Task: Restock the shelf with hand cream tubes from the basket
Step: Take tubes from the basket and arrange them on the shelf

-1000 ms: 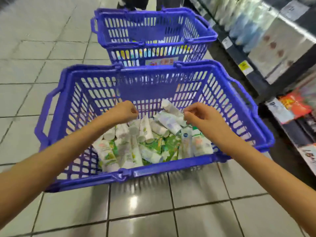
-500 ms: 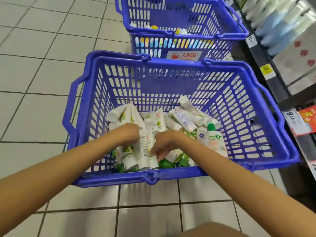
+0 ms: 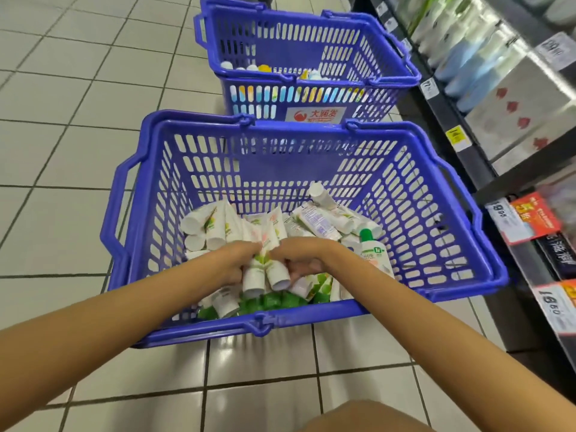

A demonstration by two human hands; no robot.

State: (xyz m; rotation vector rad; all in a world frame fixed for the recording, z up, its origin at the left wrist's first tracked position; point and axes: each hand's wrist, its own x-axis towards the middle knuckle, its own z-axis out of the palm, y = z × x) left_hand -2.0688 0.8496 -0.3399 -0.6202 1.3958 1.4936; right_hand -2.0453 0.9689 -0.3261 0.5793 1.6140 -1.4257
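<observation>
Right at the near edge, what looks like a bare knee [image 3: 364,417] is seen over the tiled floor [image 3: 265,369]. Both forearms are stretched into the near blue basket [image 3: 311,319], which is parked on that floor. The left hand [image 3: 233,265] and right hand [image 3: 300,260] are tucked close together mid-pile. Each grip is curled tight around white hand cream tubes [image 3: 254,277] with a green leaf print, though how many are held can't be told. The rest of the tubes are heaped loose in the basket's bottom, and a green-capped bottle [image 3: 371,249] is laid at the pile's right. Just beyond, a second blue basket [image 3: 296,48] is set, with a few items inside. The shelf [image 3: 464,163] is run along the right, with price tags [image 3: 511,218] stuck on its edges.
</observation>
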